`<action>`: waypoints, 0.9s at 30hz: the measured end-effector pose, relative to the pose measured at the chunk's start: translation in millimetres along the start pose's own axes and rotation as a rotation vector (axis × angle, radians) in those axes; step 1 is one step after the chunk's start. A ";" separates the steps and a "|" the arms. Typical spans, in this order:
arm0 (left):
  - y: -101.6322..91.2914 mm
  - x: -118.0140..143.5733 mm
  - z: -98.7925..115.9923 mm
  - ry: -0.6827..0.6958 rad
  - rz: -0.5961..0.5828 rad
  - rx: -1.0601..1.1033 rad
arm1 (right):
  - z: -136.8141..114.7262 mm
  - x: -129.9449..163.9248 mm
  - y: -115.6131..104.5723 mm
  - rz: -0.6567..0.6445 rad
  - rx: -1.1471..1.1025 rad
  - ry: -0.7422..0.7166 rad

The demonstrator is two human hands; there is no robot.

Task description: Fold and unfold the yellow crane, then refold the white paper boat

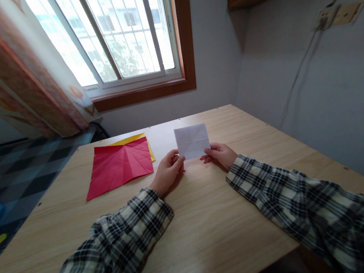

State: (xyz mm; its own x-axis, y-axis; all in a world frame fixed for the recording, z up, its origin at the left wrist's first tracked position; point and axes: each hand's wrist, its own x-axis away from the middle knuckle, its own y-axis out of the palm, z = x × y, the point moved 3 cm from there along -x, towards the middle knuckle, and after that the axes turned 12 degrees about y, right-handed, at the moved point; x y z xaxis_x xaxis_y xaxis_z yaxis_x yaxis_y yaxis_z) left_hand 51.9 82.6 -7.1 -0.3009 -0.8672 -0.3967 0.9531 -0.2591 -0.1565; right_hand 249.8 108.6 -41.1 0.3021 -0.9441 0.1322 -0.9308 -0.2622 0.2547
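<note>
A small folded white paper (192,140) with crease lines stands lifted above the wooden table (214,222). My left hand (166,172) pinches its lower left corner and my right hand (219,154) pinches its lower right corner. Both wrists rest near the tabletop, in plaid sleeves. To the left lies a creased red paper sheet (118,165) flat on the table, with a yellow sheet (131,139) partly hidden beneath it.
The table stands in a corner, a grey wall on the right and a window (113,33) behind. A patterned curtain (17,73) hangs at the left. A checkered bed cover (11,174) lies beyond the table's left edge.
</note>
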 end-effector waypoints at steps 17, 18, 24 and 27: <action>-0.1 0.3 0.0 -0.046 -0.056 0.049 | -5.5 8.0 4.3 -0.034 0.140 -0.022; -0.3 0.3 -0.7 -0.044 -0.055 0.049 | -5.6 8.2 4.5 -0.040 0.141 -0.020; -2.0 1.1 -2.0 -0.013 -0.006 0.044 | -4.5 7.7 4.8 -0.063 0.079 -0.007; -2.3 2.2 -1.5 -0.022 0.020 0.048 | -3.5 7.0 5.3 -0.067 0.072 -0.011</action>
State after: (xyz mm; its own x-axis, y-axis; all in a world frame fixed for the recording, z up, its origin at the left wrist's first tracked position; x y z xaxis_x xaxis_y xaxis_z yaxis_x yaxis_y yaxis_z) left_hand 49.0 82.0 -9.0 -0.2818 -0.8812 -0.3795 0.9594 -0.2615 -0.1053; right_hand 247.8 101.3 -35.5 0.3624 -0.9259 0.1066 -0.9210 -0.3383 0.1932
